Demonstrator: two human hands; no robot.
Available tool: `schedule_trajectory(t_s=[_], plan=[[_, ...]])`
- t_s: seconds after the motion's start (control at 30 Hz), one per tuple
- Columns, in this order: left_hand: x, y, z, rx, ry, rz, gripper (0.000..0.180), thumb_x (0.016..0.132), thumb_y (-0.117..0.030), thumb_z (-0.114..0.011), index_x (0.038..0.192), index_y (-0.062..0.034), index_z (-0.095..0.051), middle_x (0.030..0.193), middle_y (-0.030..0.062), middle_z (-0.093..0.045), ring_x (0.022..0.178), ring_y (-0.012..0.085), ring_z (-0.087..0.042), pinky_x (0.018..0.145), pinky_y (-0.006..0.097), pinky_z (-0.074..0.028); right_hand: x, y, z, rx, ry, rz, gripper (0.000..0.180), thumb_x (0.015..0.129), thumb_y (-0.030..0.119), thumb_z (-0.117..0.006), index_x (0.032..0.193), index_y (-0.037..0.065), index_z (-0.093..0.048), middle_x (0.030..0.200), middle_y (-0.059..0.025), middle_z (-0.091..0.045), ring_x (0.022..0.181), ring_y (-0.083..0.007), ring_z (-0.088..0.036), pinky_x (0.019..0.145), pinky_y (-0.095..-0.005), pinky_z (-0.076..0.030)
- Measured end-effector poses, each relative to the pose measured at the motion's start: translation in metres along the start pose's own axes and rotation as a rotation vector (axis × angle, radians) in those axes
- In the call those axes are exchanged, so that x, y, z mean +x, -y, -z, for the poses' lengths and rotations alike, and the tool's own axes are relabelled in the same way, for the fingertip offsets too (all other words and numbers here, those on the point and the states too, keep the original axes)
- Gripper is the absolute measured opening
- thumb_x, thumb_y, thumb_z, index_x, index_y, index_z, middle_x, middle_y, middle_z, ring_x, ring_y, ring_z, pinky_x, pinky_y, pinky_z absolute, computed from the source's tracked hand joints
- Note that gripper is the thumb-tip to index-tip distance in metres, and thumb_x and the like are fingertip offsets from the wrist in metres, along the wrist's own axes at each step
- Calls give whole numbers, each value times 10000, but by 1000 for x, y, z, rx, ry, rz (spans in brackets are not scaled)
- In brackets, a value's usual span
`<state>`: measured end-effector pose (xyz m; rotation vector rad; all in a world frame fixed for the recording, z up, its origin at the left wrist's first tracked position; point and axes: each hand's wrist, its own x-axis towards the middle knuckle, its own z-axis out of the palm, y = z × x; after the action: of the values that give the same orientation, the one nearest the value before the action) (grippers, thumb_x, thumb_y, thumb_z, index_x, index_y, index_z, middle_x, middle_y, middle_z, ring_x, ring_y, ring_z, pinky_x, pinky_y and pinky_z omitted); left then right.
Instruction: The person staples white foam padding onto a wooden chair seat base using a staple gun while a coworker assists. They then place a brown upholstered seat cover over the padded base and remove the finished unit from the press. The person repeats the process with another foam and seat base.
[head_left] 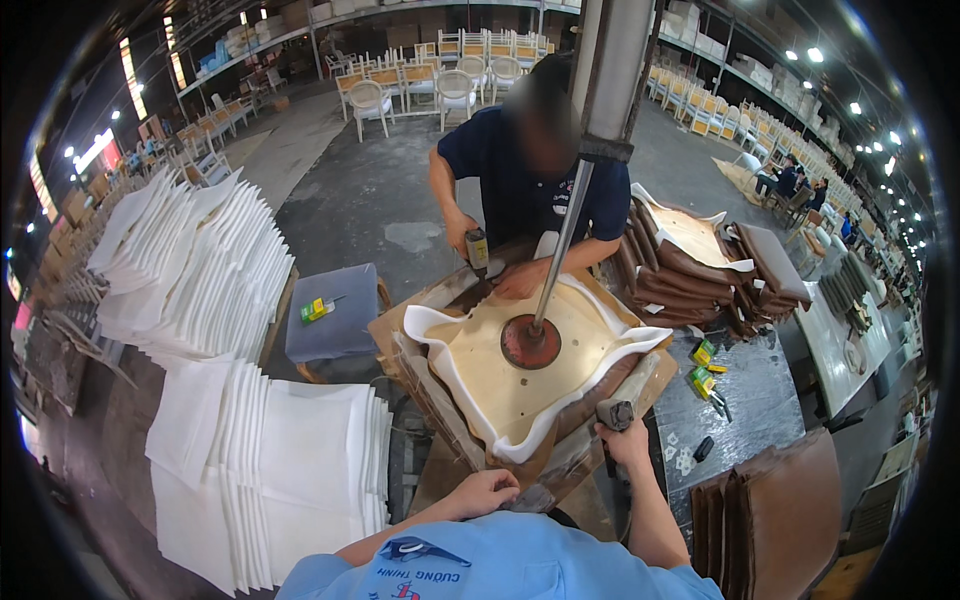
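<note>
A pale plywood seat board (pixel 480 372) lies on white foam (pixel 520 447), with brown cover material (pixel 590 395) around it on a worn wooden frame. The red round foot (pixel 530 342) of a slanted metal rod (pixel 563 245) rests on the board. My right hand (pixel 627 443) grips a staple gun (pixel 615 413) at the board's near right corner. Close to the near edge, my left hand (pixel 484 493) has its fingers curled together; what they hold, if anything, is hidden. Across from me, a co-worker holds another staple gun (pixel 477 250) over the far edge, their other hand on the board.
Stacks of white foam sheets (pixel 310 450) stand at left, beside a grey padded stool (pixel 335 310) bearing a small box. Brown covers (pixel 690 270) are piled at right, more (pixel 790 500) nearer. Small yellow-green boxes (pixel 703 380) lie on a dark table (pixel 760 390). A pillar (pixel 612 70) rises behind.
</note>
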<state>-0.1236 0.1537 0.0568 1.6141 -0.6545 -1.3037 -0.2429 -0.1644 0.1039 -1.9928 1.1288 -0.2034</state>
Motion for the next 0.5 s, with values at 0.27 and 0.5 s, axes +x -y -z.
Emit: schedule_trajectory(t_s=[0.27,0.5], plan=[[8,1,0,0,4,31,219,1107,-180,-707,1239,-6,-718,1085,68,-804,1012,144,-755,906,316,-592,3,2,2,-51,32,5,515,855,271,-926,1312,81,-785,1255,-228,-810,1235,-430,-754,1030,-494,-589],[8,4,1,27,1,31,227,1112,-180,-698,1243,5,-720,1055,85,-812,986,153,-764,900,323,-599,6,-2,0,-12,29,14,503,858,262,-924,1305,79,-780,1258,-225,-809,1235,-435,-751,1032,-494,-587]])
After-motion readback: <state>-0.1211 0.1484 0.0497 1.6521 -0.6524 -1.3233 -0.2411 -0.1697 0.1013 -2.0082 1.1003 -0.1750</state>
